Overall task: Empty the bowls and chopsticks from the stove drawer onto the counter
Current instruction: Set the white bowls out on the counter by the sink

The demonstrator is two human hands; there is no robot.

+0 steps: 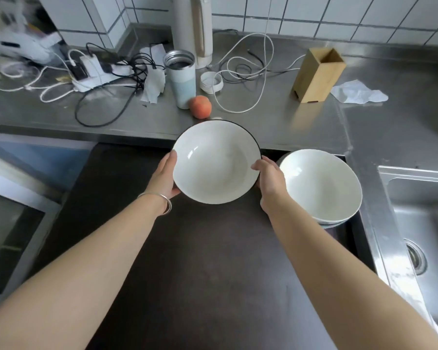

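Note:
A white bowl with a thin dark rim [216,162] is held in the air over the dark drawer [187,248], just short of the steel counter [276,122]. My left hand [165,176] grips its left edge and my right hand [269,181] grips its right edge. To the right, a stack of white bowls [321,186] sits in the drawer's far right corner, tilted a little. No chopsticks are visible.
On the counter stand a peach [200,106], an open tumbler [180,79], its lid [211,82], a white kettle [192,29], a wooden holder [319,75], a crumpled tissue [358,93] and tangled cables with a power strip [94,69]. A steel sink [425,223] lies at the right.

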